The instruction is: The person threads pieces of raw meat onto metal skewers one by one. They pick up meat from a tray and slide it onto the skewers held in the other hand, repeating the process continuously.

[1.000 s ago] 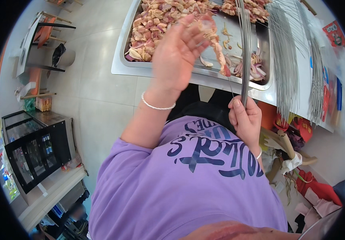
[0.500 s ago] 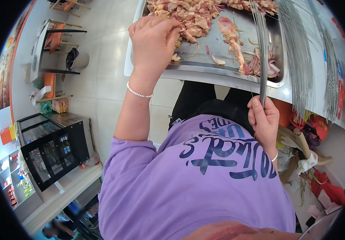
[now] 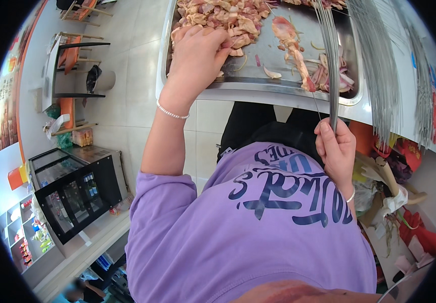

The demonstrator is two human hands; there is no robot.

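Observation:
My left hand reaches into a pile of raw, cut meat at the left of a metal tray. Its fingers are bent and closed on the meat, with the fingertips partly hidden. My right hand, below the tray's near edge, grips a bundle of thin metal skewers pointing away from me. A separate skewer, threaded with meat, also runs down to the right fingers. Its meat lies over the tray, beside sliced red onion.
More bare metal skewers lie fanned on the white table right of the tray. Bags and red items crowd the lower right. A glass-fronted drinks fridge and chairs stand to the left.
My left hand has come slightly nearer, still at the meat pile. The right hand keeps its hold on the skewers. The whole view has shifted a little.

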